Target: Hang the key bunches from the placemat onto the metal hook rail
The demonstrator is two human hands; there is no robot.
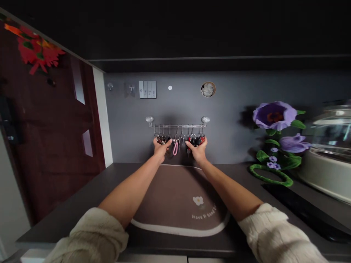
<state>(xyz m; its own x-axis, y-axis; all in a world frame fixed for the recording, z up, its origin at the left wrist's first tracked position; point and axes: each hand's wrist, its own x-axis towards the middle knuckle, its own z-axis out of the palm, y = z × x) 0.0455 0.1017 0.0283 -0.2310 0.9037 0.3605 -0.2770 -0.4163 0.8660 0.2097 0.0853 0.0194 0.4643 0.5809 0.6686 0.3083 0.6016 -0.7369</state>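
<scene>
A chrome hook rail (177, 125) is fixed to the grey wall, with several bunches of keys hanging from it. My left hand (161, 148) reaches up under the left end and its fingers curl round a dark key bunch (161, 139) there. My right hand (197, 149) is raised at the right end, fingers closed round a red and black key bunch (196, 139). Between my hands hangs a pink strap keyring (175, 147), untouched. Both forearms stretch over the counter in cream sleeves.
A brown oval mat (175, 199) with a white border lies on the dark counter. Purple artificial flowers (275, 140) stand at the right, beside a large cooker (326, 153). A dark red door (52, 138) is at the left. Light switches (147, 89) sit above the rail.
</scene>
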